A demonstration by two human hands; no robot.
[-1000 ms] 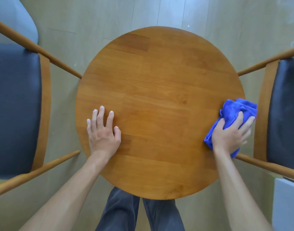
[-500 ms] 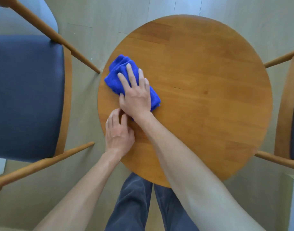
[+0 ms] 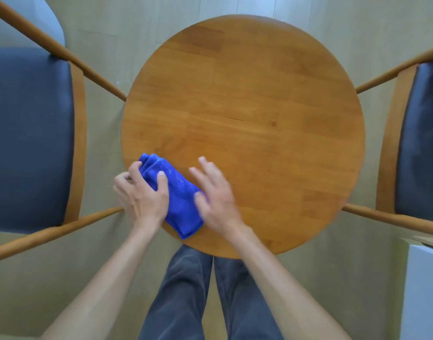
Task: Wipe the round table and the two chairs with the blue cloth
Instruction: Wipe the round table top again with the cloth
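two chairs (image 3: 31, 136) flank round table (image 3: 247, 99) | left hand (image 3: 143, 195) grasps blue cloth (image 3: 178, 200) | right hand (image 3: 215, 195) released, blurred

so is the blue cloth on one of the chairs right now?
No, the blue cloth lies on the round table near its left front edge, under both hands.

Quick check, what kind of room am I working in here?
Probably a small dining or café-style corner: a round wooden table, two cushioned wooden chairs, left and right, on pale plank flooring.
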